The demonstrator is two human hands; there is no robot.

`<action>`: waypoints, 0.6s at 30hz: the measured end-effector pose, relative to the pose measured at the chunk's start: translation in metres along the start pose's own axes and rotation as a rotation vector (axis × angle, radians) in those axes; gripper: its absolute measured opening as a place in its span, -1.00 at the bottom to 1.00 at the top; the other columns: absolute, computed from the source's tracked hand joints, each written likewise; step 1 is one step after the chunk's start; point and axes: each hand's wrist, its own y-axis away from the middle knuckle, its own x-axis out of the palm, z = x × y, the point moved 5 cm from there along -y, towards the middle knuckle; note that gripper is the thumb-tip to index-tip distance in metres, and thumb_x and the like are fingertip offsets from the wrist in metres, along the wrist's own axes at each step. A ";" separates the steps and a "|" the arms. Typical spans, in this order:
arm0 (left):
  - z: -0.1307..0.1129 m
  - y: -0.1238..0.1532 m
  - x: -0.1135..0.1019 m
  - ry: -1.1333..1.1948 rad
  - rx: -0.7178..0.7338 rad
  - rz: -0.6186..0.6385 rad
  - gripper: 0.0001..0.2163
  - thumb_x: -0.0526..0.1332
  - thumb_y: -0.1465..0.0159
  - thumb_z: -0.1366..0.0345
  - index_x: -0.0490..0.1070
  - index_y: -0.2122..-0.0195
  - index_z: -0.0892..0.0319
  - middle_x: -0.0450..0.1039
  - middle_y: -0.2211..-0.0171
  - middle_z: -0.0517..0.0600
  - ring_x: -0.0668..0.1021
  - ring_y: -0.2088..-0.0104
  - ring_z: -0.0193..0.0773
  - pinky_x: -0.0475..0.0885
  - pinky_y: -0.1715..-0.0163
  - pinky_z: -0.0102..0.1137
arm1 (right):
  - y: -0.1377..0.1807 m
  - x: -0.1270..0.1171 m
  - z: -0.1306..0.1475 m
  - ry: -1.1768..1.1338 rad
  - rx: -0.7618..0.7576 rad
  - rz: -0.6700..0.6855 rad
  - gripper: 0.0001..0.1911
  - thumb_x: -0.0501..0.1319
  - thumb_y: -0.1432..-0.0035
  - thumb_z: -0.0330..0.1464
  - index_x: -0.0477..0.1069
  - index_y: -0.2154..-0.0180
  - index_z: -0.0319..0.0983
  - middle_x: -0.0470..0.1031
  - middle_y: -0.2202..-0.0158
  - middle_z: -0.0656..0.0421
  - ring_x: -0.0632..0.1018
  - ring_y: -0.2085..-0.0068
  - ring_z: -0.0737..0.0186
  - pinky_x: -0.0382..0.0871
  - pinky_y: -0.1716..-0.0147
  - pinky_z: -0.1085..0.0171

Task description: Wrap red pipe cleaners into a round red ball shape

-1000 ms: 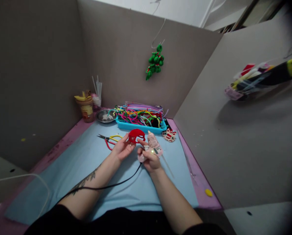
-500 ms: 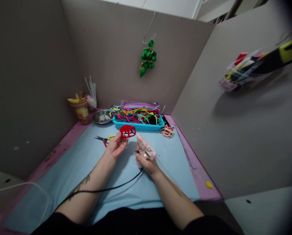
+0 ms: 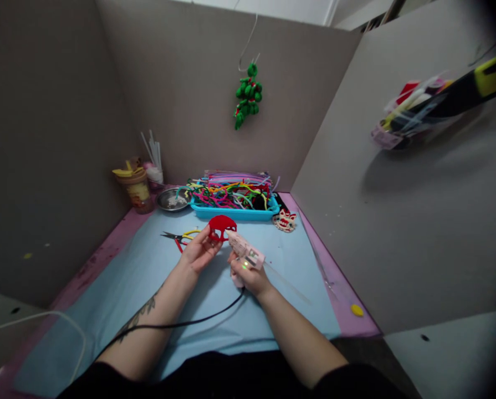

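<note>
In my left hand (image 3: 201,250) I hold a red rounded openwork piece (image 3: 223,223) by its left edge; it looks fuzzy, with gaps in its lower part. My right hand (image 3: 250,274) is wrapped round a pale pink hot glue gun (image 3: 246,249), which has a small green light and a clear glue stick (image 3: 289,284) sticking out of its back. The gun's nozzle meets the right side of the red piece in this view; whether it touches, I cannot tell. Behind my left hand lie scissors (image 3: 173,236) with yellow and red handles.
A blue tray (image 3: 235,214) heaped with colourful pipe cleaners stands at the back, beside a metal bowl (image 3: 170,200). To its right lies a cream and red figure (image 3: 285,221). A black cord (image 3: 181,322) crosses my left forearm. A green ornament (image 3: 248,97) hangs above.
My left hand has turned the red piece and brought it slightly right and lower, so it now overlaps the nozzle. The glue gun tip has shifted slightly left. The view has shifted a little.
</note>
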 end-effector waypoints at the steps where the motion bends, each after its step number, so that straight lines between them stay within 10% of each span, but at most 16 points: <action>1: 0.000 0.000 0.000 0.005 -0.003 0.001 -0.95 0.19 -0.20 0.46 0.43 0.37 0.24 0.45 0.55 -0.08 0.49 0.57 -0.41 0.49 0.41 -0.43 | 0.000 0.000 0.000 0.006 0.005 0.001 -0.67 0.29 0.00 -0.16 0.42 0.18 -0.13 0.41 0.53 0.23 0.36 0.63 0.34 0.27 0.67 0.30; 18: 0.001 0.003 0.002 0.046 -0.028 -0.011 -0.87 0.11 -0.25 0.47 0.43 0.39 0.28 0.44 0.57 -0.06 0.48 0.58 -0.41 0.49 0.44 -0.43 | 0.001 0.002 -0.002 0.021 0.005 0.035 -0.71 0.25 -0.02 -0.08 0.42 0.32 -0.14 0.34 0.61 0.25 0.34 0.63 0.33 0.24 0.68 0.31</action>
